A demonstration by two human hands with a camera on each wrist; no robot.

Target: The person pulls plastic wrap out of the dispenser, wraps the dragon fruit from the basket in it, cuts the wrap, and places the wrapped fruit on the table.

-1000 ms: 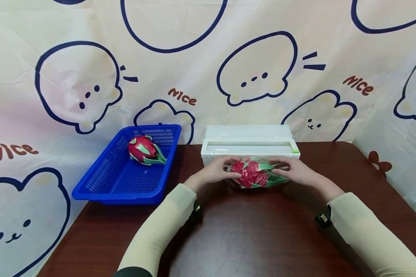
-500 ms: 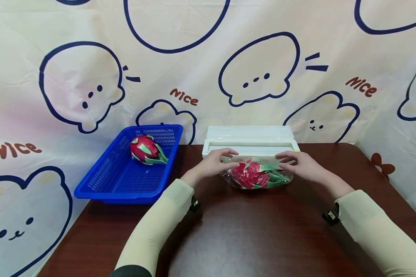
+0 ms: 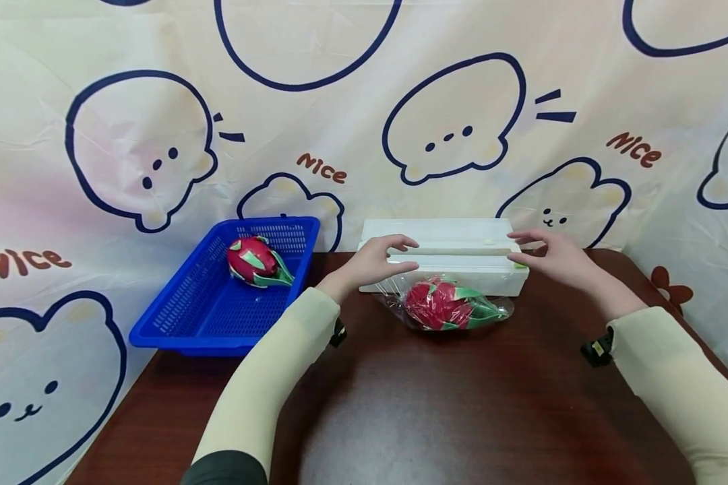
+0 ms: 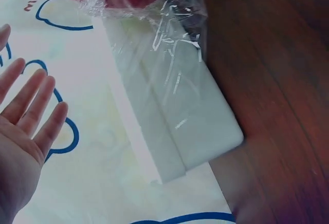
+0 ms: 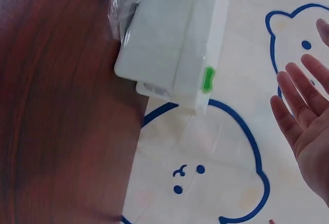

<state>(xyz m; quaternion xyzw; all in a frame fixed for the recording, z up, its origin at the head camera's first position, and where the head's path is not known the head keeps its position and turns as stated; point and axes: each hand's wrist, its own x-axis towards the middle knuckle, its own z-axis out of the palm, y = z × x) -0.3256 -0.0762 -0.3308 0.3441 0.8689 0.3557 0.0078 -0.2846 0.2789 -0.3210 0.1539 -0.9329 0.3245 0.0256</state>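
Observation:
A dragon fruit (image 3: 439, 304) in clear plastic film lies on the table, its pink body to the left and green tips to the right. Right behind it stands a white cling film dispenser (image 3: 488, 284); loose film from the fruit reaches its front. My left hand (image 3: 379, 261) hovers over the dispenser's left part, fingers spread and holding nothing. Past the right end hovers my right hand (image 3: 555, 259), likewise holding nothing. Both wrist views show straight fingers on the left hand (image 4: 23, 131) and on the right hand (image 5: 311, 124), apart from the dispenser.
A blue plastic basket (image 3: 185, 343) stands on the left with a second dragon fruit (image 3: 251, 261) inside. Behind the brown table (image 3: 461, 411) hangs a pale cloth (image 3: 352, 114) with cartoon drawings. A green piece (image 5: 208, 79) sits at the dispenser's right end.
Both hands have left the wrapped dragon fruit and risen toward the back, the right one also moving right. The fruit stays on the table. The slot on the dispenser's top shows less.

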